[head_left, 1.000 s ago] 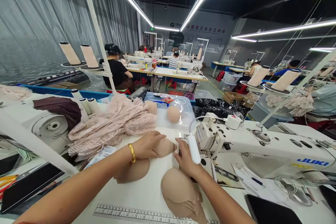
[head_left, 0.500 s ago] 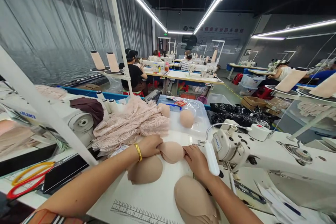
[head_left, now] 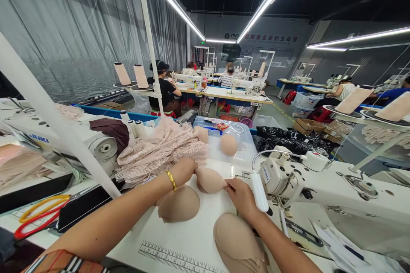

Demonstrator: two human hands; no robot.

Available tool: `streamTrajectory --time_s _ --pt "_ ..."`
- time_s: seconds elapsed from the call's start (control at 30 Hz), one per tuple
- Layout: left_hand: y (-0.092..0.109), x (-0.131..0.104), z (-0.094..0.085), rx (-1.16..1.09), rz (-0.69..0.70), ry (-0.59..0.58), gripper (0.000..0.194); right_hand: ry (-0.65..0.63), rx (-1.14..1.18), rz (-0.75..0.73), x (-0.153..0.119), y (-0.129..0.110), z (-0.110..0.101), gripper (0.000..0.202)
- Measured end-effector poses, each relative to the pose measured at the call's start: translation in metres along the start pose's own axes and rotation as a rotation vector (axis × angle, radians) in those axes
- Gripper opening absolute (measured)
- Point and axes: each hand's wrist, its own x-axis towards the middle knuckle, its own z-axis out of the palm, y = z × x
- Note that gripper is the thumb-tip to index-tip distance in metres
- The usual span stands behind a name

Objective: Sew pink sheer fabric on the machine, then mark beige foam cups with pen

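A pink-beige moulded cup point(head_left: 210, 180) is stretched between my two hands above the white table. My left hand point(head_left: 183, 172), with a gold bracelet at the wrist, pinches its left edge; the fingertips are partly hidden. At its right tip, my right hand point(head_left: 240, 195) pinches the edge between thumb and fingers. Another cup layer shows beneath it. A darker beige stack of cups point(head_left: 180, 204) lies under my left wrist. Beside my right forearm sits a larger stack of beige cups point(head_left: 237, 239).
Pink lace fabric point(head_left: 160, 149) is heaped behind my left hand. A sewing machine point(head_left: 285, 179) stands at right, its white lamp point(head_left: 259, 192) close to my right hand. Scissors point(head_left: 41, 215) lie far left. A plastic lid point(head_left: 245, 138) holds a round cup point(head_left: 229, 145). People sit farther back.
The held cup has been raised slightly and pulled to a point at its right. My right fingers have closed in on its edge, and my left hand has turned, knuckles higher.
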Motion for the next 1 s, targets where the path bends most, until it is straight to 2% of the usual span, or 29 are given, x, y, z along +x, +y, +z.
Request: streamTrajectory --time_s 0.07,0.17,0.27,0.33,0.4,0.47,0.57,0.77,0.83,0.9,0.97,1.0 --pt "0.002 -0.011 -0.022 -0.009 -0.001 0.053 0.017 -0.007 0.066 0.024 -0.007 -0.008 -0.005 0.023" --pt "0.009 -0.041 -0.057 -0.029 0.008 0.129 0.028 -0.014 0.159 0.061 -0.029 -0.027 -0.017 0.027" --pt "0.013 -0.08 -0.072 -0.053 0.012 0.163 0.032 0.001 0.211 0.1 -0.065 -0.049 -0.033 0.029" --pt "0.01 -0.102 -0.064 -0.055 -0.027 0.138 0.031 0.031 0.183 0.106 -0.092 -0.059 -0.046 0.028" --pt "0.002 -0.117 -0.045 -0.034 -0.09 0.071 0.031 0.06 0.112 0.106 -0.118 -0.062 -0.057 0.027" --pt "-0.007 -0.126 -0.023 -0.004 -0.141 0.003 0.031 0.066 0.044 0.114 -0.14 -0.059 -0.064 0.027" --pt "-0.015 -0.129 0.002 0.022 -0.165 -0.028 0.032 0.043 -0.041 0.13 -0.164 -0.048 -0.069 0.032" --pt "-0.006 -0.133 0.013 0.069 -0.141 0.0 0.039 -0.019 -0.186 0.161 -0.186 -0.045 -0.073 0.045" --pt "-0.001 -0.138 0.015 0.103 -0.112 0.049 0.052 -0.005 -0.187 0.143 -0.185 -0.048 -0.073 0.05" --pt "0.006 -0.145 0.015 0.115 -0.085 0.167 0.067 0.004 -0.149 0.123 -0.179 -0.05 -0.071 0.053" --pt "0.017 -0.156 0.016 0.037 -0.073 0.323 0.07 -0.014 -0.083 0.111 -0.169 -0.049 -0.065 0.057" --pt "0.025 -0.163 0.018 -0.05 -0.073 0.395 0.066 -0.024 -0.048 0.106 -0.164 -0.048 -0.061 0.06"
